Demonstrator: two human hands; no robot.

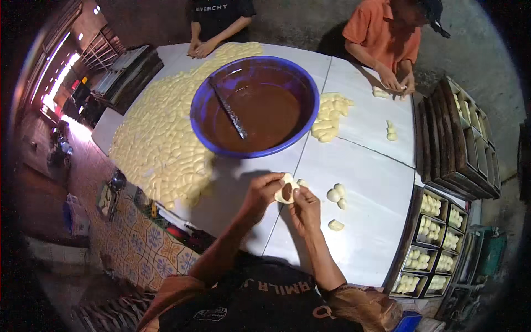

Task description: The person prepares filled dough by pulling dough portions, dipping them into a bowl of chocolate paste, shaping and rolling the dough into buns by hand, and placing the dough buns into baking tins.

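Observation:
Between my two hands is a flattened piece of dough point(281, 196) with a dab of brown filling on it. My left hand point(260, 193) pinches its left edge, and the fingers of my right hand point(305, 209) close on its right edge. Beyond them stands a purple basin point(200, 123) of brown paste, with a dark flat stick point(228, 108) leaning in it. Just right of my right hand, a cluster of small dough balls point(337, 195) lies on the white table point(354, 238), with a single dough piece point(336, 225) nearer me.
Many dough pieces point(160, 144) cover the table's left side; a smaller pile point(331, 116) sits right of the basin. Divided trays point(428, 243) of dough stand at right, below stacked wooden trays point(453, 138). Across the table, one person point(387, 44) handles dough; another's hands point(202, 48) rest near the edge.

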